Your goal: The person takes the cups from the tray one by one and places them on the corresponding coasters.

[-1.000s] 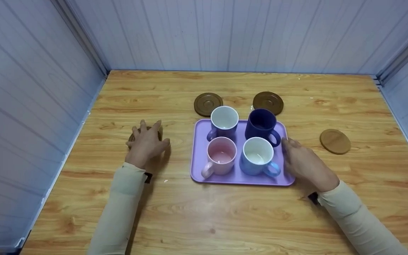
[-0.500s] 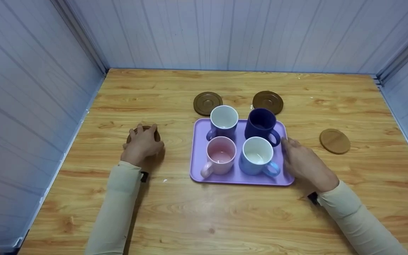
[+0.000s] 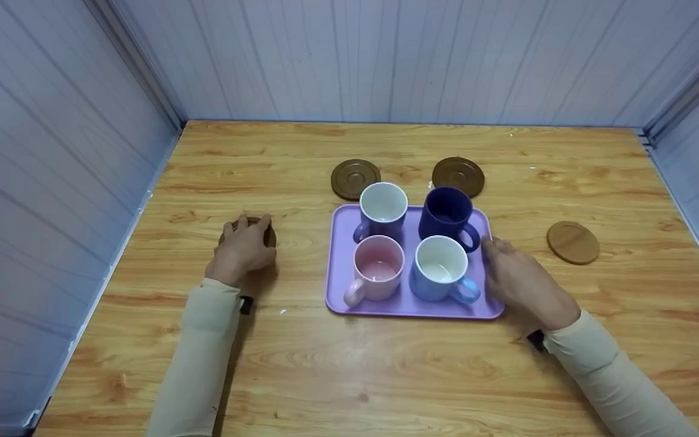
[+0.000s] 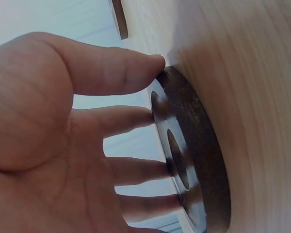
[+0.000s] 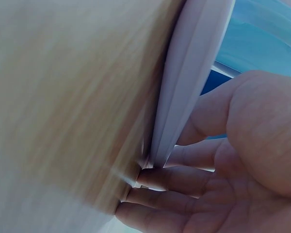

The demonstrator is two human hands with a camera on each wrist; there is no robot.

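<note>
My left hand (image 3: 241, 250) spans a round dark brown coaster (image 4: 203, 150) lying on the table at the left. In the left wrist view its thumb touches the near rim and its fingertips reach the far rim. My right hand (image 3: 522, 280) grips the right edge of a purple tray (image 3: 340, 255), thumb over the rim and fingers beside and under it. On the tray stand a pink mug (image 3: 381, 282), a light blue mug (image 3: 431, 288), a navy mug (image 3: 437, 229) and a white-lined mug with a dark outside (image 3: 386, 229).
Behind the tray lie two dark brown coasters, the left one (image 3: 349, 176) and the right one (image 3: 459, 173). A lighter wooden coaster (image 3: 573, 243) lies to the right. White panels (image 3: 386, 60) wall the wooden table (image 3: 337, 376) at the back and both sides.
My left hand has shifted slightly left and its spread fingers have drawn in around the coaster's rim. The right hand, the tray and the mugs stay put.
</note>
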